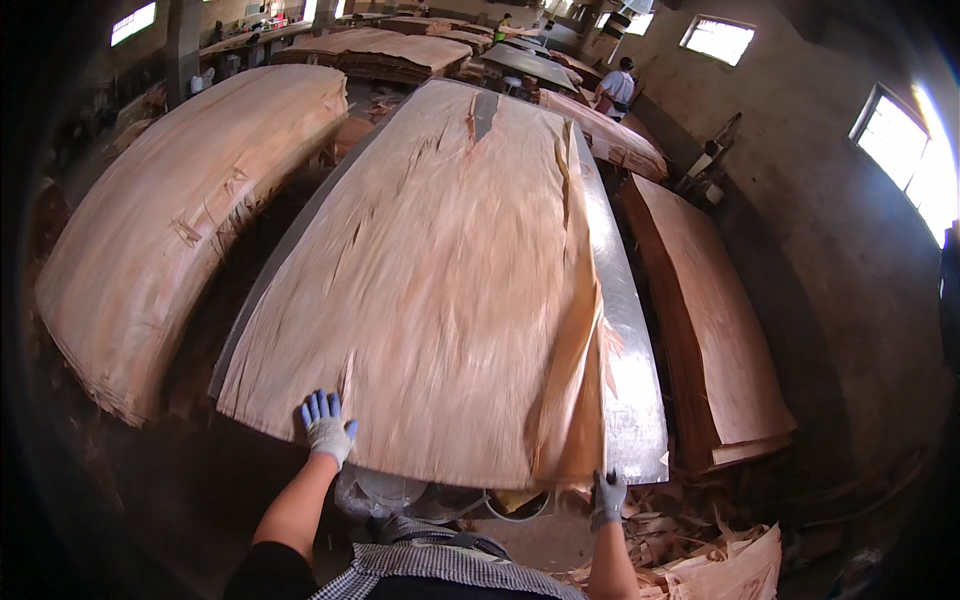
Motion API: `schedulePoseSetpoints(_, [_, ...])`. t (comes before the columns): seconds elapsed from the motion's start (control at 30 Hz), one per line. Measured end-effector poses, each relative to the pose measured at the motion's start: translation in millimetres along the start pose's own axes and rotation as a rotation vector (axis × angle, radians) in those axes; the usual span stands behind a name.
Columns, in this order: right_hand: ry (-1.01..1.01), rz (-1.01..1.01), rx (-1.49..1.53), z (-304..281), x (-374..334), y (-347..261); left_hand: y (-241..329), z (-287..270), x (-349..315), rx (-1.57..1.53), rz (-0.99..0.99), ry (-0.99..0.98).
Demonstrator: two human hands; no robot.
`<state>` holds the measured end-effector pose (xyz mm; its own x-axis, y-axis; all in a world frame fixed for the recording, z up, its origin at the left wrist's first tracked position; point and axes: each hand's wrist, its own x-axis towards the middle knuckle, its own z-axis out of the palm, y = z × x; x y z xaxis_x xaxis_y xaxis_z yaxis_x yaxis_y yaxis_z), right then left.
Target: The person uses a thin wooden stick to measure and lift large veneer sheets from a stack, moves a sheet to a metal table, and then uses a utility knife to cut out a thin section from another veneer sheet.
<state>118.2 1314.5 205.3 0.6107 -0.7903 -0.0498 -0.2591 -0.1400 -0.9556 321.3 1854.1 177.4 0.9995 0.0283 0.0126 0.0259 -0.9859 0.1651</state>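
Observation:
A large, thin wood veneer sheet (440, 290) lies over a long metal-topped table (632, 400), with splits at its far end and along its grain. Its right side is folded up into a raised, darker ridge (575, 400). My left hand (329, 430), in a grey glove with blue fingers, rests flat on the sheet near its close edge, fingers spread. At the near right corner, my gloved right hand (608, 497) is closed on the sheet's edge beside the bare metal strip; its fingertips are partly hidden.
Tall veneer stacks flank the table on the left (190, 190) and right (715, 320). Torn veneer scraps (715, 560) litter the floor by my right arm. Further stacks (380, 50) fill the far room, where a person (617, 90) stands near the right wall.

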Motion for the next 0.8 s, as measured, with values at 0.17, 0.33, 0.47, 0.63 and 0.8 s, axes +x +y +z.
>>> schedulePoseSetpoints(0.17, [-0.089, 0.29, -0.026, 33.7, 63.2, -64.5, 55.9, -18.0, 41.8, 0.028, -0.045, -0.01])
schedulePoseSetpoints(0.33, [-0.038, 0.259, -0.141, 1.9, 65.3, -46.0, 91.1, -7.0, -4.9, -0.027, -0.009, -0.109])
schedulePoseSetpoints(0.47, [0.033, 0.161, -0.164, -25.3, 63.8, -7.4, 95.5, 0.2, -32.0, 0.008, -0.039, -0.125])
schedulePoseSetpoints(0.63, [-0.037, 0.263, -0.131, -23.9, 100.7, -8.1, 116.0, -10.8, -19.7, 0.07, -0.003, -0.154])
schedulePoseSetpoints(0.8, [0.085, -0.035, -0.257, -71.3, 113.0, 15.9, 137.7, -0.4, -6.4, 0.108, -0.031, -0.17])
